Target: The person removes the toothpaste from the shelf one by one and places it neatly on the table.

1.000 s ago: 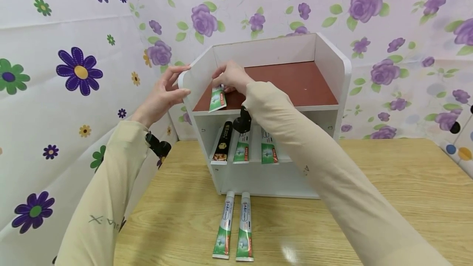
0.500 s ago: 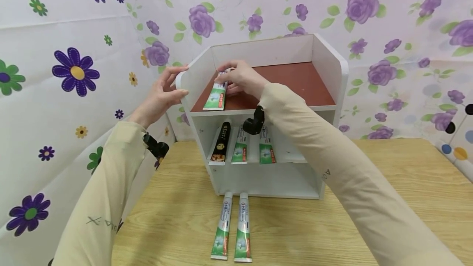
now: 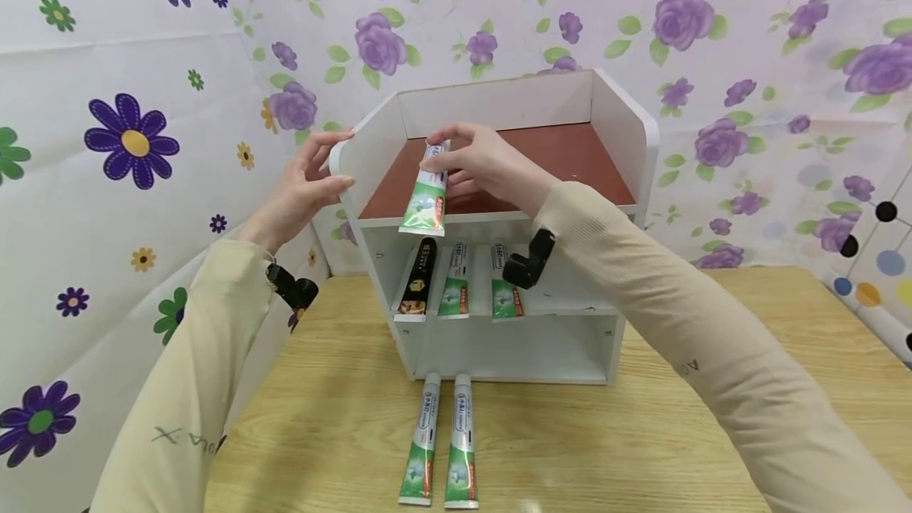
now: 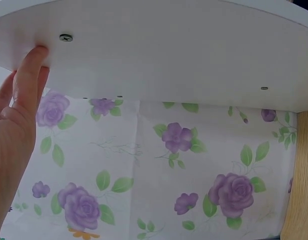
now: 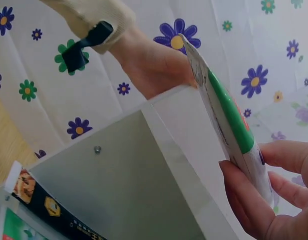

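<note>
Your right hand (image 3: pixel 495 169) grasps the tube (image 3: pixel 425 200), its printed upper part pinched between thumb and fingers; the tube is tilted at the left of the red top shelf (image 3: pixel 549 149), its flat green end coming over the shelf's front edge in the head view; you cannot tell there whether it touches the shelf. Your left hand (image 3: pixel 295 192) is released, fingers loosely extended; its fingertips rest on the rack's left panel (image 3: pixel 374 145), and the left wrist view shows a finger against the panel's outer face, just beside a screw (image 4: pixel 66 37).

Below the tube, on the white middle shelf (image 3: pixel 563 295), lies a black tube (image 3: pixel 417 275), nearest the left panel; beside it lies a green tube (image 3: pixel 456 283), then, past a gap, a second green tube (image 3: pixel 507 303); all three have their flat ends at the shelf's front. On the wooden table (image 3: pixel 328 386), in front of the rack (image 3: pixel 627 125), two more lie apart, side by side, caps toward the rack: a left table tube (image 3: pixel 420 442) and a right table tube (image 3: pixel 461 450); flowered cloth (image 3: pixel 680 14) hangs behind.
</note>
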Available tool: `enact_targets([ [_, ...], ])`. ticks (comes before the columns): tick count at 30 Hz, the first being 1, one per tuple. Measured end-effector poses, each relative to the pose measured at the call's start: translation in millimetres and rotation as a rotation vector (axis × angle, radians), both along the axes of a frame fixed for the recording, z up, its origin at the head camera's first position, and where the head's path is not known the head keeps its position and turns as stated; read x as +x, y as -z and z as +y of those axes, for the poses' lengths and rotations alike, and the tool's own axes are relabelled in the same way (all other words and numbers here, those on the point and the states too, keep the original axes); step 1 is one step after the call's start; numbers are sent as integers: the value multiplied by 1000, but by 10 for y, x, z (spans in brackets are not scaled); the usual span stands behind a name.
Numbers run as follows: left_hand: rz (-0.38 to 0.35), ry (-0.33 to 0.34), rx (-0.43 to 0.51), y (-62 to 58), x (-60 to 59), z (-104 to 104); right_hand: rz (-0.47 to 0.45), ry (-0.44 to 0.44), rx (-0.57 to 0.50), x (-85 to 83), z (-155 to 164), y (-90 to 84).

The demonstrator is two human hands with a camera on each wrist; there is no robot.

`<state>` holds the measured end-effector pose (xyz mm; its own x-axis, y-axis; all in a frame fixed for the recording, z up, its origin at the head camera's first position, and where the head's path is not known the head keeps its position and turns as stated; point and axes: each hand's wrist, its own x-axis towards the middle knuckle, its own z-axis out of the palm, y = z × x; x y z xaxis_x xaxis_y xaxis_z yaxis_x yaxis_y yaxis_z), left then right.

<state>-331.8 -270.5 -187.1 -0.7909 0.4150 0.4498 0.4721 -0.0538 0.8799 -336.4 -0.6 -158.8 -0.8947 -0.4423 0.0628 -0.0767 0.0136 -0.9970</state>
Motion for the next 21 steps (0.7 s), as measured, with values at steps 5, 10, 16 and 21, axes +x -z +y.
enact_targets([
  [5, 12, 1, -9, -16, 15, 1, -8, -13, 10, 111, 123, 46],
  [10, 26, -19, -16, -6, 11, 18, 11, -10, 2, 228, 249, 134],
  [16, 22, -26, -13, -22, 21, 32, 66, -30, -27, 428, 333, 197],
  [21, 14, -26, -7, -14, 21, 45, 110, -63, -15, 600, 397, 232],
])
